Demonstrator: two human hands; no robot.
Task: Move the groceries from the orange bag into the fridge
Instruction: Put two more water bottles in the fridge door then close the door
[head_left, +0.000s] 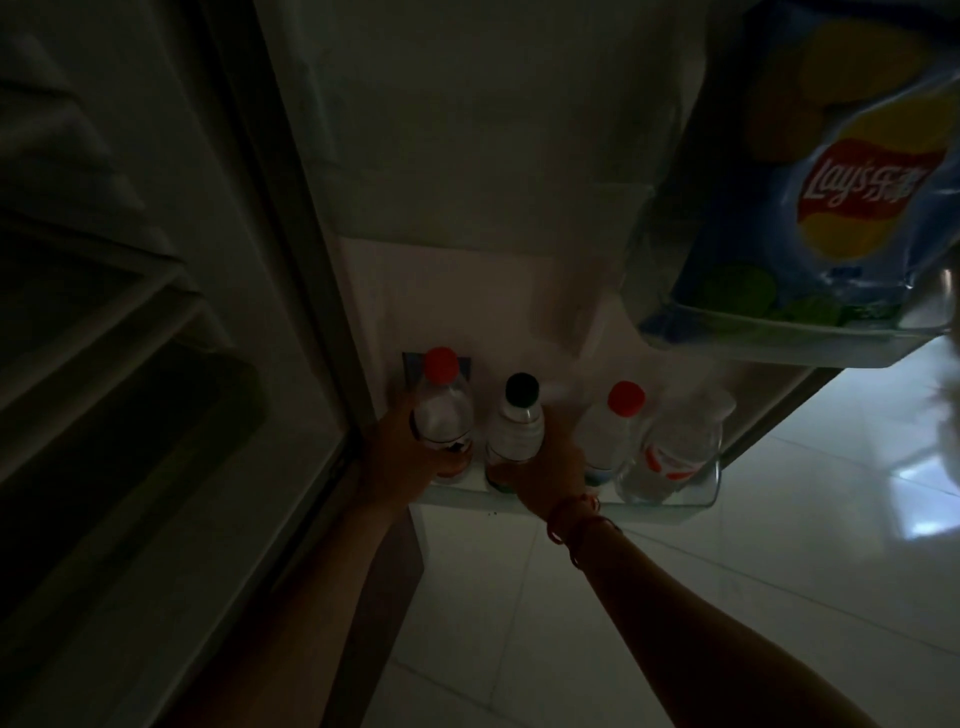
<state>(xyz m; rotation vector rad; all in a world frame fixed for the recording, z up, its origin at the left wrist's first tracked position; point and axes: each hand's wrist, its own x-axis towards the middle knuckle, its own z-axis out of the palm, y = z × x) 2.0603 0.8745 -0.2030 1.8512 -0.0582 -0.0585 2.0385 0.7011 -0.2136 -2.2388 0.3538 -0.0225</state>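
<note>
Fingers (452, 465) of our left hand (400, 457) clamp the upright red-capped bottle (441, 410); right hand (545, 467) grips the black-capped bottle (517, 421) beside it, both in the door bin (675, 512).

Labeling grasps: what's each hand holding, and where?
Left hand: red-capped bottle, lower body. Right hand: black-capped bottle, lower body.

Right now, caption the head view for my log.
Both hands steady bottles in the fridge door's lower shelf.
</note>
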